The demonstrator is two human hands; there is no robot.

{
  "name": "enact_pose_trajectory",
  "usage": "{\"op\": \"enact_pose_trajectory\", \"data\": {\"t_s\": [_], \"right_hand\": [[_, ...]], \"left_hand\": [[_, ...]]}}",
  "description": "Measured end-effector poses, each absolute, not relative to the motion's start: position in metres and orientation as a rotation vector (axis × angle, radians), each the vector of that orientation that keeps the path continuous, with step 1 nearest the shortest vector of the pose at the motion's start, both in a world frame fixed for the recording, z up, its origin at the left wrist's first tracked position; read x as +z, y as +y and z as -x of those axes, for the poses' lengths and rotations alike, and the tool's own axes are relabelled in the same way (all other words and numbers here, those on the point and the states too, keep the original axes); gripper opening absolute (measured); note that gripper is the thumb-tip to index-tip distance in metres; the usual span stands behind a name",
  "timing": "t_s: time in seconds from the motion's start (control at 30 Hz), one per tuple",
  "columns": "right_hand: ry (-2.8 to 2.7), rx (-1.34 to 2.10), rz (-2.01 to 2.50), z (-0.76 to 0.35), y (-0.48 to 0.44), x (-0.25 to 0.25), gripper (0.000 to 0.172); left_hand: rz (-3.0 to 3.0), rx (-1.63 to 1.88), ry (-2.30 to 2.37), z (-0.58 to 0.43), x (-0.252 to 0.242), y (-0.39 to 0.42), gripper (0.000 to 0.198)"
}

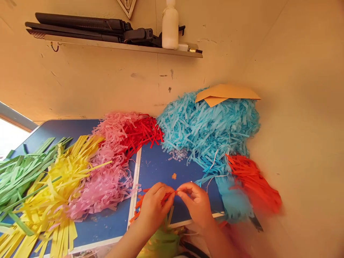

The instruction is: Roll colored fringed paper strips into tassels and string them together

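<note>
My left hand (pixel 158 204) and my right hand (pixel 197 202) meet above the front part of the blue table. The fingertips of both are pinched together on a thin piece of red-orange tissue paper (pixel 176 192). More red-orange strips (pixel 139 205) stick out behind my left hand, and that hand hides how they join the pinched part. Just beyond my fingers a small orange paper scrap (pixel 174 176) lies on the tabletop. Near my right hand, a white string (pixel 214 160) loops out of the light blue tissue fringe (pixel 206 129).
Green strips (pixel 32 172), yellow strips (pixel 61 172) and pink fringe (pixel 107 179) cover the left side, with red strips (pixel 141 130) behind. Red-orange fringe (pixel 255 182) hangs at the right edge. Folded orange paper (pixel 228 93) tops the blue pile. A shelf (pixel 120 45) holds a white bottle (pixel 170 28).
</note>
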State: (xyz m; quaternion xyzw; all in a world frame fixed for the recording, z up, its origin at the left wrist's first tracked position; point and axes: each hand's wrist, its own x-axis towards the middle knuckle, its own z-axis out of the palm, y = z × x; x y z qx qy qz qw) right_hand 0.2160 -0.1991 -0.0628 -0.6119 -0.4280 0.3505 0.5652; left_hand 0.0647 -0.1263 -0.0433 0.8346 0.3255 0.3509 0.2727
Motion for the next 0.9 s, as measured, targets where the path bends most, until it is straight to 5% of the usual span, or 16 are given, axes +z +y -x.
{"op": "enact_pose_trajectory", "data": {"t_s": [0.63,0.9], "right_hand": [[-1.087,1.032,1.345,-0.223,-0.198,-0.063,0.010],[-1.204,0.867,1.289,-0.227,-0.199,-0.066,0.008]], "left_hand": [[-1.982,0.728,0.827,-0.053,-0.047,-0.124,0.011],[-2.007,0.620,0.689,-0.054,-0.038,-0.113,0.017]]}}
